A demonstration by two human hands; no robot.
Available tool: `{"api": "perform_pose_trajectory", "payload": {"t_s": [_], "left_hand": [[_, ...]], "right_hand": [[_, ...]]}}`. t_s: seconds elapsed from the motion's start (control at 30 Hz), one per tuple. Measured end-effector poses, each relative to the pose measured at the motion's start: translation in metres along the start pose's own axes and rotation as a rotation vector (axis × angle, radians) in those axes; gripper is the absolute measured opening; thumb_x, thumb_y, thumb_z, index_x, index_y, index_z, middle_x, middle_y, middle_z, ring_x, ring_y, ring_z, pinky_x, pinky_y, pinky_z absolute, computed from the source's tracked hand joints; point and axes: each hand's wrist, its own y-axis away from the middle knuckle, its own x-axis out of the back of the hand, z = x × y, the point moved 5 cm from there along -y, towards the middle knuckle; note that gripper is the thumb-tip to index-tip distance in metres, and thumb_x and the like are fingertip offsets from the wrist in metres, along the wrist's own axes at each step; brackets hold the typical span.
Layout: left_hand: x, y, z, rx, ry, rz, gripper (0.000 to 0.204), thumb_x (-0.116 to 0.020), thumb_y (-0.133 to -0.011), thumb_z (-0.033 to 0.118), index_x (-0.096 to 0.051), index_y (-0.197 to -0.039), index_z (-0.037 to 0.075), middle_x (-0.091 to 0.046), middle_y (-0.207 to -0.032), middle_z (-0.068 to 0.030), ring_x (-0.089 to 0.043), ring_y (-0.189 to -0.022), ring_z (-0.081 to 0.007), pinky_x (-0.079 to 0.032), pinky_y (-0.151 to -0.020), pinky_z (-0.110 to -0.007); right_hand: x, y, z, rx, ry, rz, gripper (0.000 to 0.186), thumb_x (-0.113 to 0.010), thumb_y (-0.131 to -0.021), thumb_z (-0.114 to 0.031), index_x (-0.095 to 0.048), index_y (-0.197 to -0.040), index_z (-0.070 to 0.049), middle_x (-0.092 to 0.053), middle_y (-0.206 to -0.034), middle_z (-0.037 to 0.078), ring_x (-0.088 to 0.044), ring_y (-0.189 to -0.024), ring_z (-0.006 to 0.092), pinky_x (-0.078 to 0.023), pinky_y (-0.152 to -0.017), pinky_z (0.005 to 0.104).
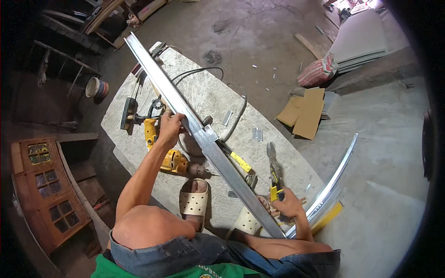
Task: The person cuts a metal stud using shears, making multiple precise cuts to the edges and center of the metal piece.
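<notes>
The person sits bent over a low, pale board [208, 99], both sandals [193, 203] planted on it. A long metal channel [162, 85] runs slantwise across the board, its far end jutting past the edge and its near end down by the right thigh. The left hand [170, 127] grips the channel's edge about midway, just beside a spot where the metal changes from bright to duller grey; I can't tell whether that is a joint or a cut. The right hand [289, 204] is closed around the handles of the snips [273, 162], blades pointing away from the body, apart from the channel. To the channel's left lie a yellow drill [172, 161] and a hammer [129, 112]; to its right, small metal offcuts [257, 134]. Beyond the right hand, a bright curved strip [336, 173] arcs outward.
</notes>
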Motion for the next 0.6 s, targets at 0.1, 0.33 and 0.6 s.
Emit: {"api": "perform_pose_trajectory", "payload": {"t_s": [0.1, 0.33, 0.6], "left_hand": [[-0.010, 0.011, 0.028, 0.004, 0.217, 0.078, 0.020, -0.051, -0.083, 0.016, -0.055, -0.097, 0.004, -0.059, -0.073, -0.0072, -0.059, -0.056, -0.0206, -0.051, -0.047, -0.034], [-0.057, 0.038, 0.124, -0.222, 0.612, 0.093, 0.041, -0.051, -0.092, 0.041, -0.054, -0.093, 0.000, -0.061, -0.078, -0.0106, -0.061, -0.064, -0.0200, -0.053, -0.059, -0.033], [-0.105, 0.081, 0.183, -0.464, 0.196, 0.132, 0.058, -0.064, -0.086, 0.058, -0.056, -0.094, 0.001, -0.058, -0.076, -0.0049, -0.053, -0.063, -0.0099, -0.045, -0.055, -0.025]], "right_hand": [[0.022, 0.002, -0.004, 0.218, 0.169, 0.149, 0.051, -0.068, -0.071, -0.019, -0.054, -0.116, 0.000, -0.063, -0.097, 0.015, -0.062, -0.091, 0.0281, -0.048, -0.083, 0.0366], [0.020, 0.004, -0.025, 0.557, 0.267, 0.342, 0.067, -0.066, -0.072, -0.012, -0.043, -0.133, 0.002, -0.059, -0.112, 0.021, -0.059, -0.104, 0.0322, -0.045, -0.093, 0.0369], [0.003, -0.010, -0.044, 0.569, 0.156, 0.304, 0.070, -0.064, -0.071, -0.014, -0.039, -0.133, 0.007, -0.057, -0.115, 0.023, -0.056, -0.108, 0.0327, -0.042, -0.097, 0.0368]]}}
